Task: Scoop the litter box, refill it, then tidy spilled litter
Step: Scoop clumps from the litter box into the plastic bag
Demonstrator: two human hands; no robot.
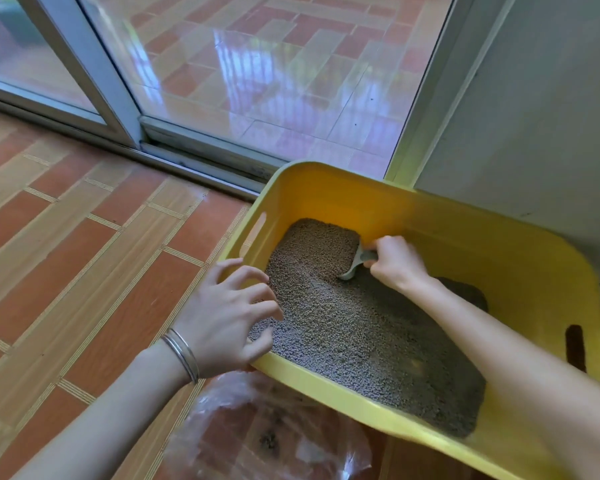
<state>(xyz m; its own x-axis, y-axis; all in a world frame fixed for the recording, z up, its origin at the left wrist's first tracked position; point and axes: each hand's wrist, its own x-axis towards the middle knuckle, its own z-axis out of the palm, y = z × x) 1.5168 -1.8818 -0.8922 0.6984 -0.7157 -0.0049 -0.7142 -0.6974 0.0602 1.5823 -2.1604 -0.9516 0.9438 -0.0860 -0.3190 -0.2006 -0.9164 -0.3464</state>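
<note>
The head camera looks down at a yellow litter box (329,195) that stands on a tiled floor (84,237), in the corner between a glass sliding door (250,81) and a grey wall (534,116). The box is filled with grey-brown litter (343,327), which covers the bottom up to its near wall.

The right hand (397,261) is inside the box, near the far wall. Its fingers are closed around the handle of a small grey scoop (355,266), and the front of the scoop is pushed down into the litter.

The left hand (229,317) is at the left rim of the box. Its fingers (253,271) are apart and bent like a claw, holding nothing; the thumb is just beside the near rim. Thin metal bracelets (182,351) sit on this wrist.

A clear plastic bag (267,431) lies on the floor below the near corner of the box, with some dark bits inside.
</note>
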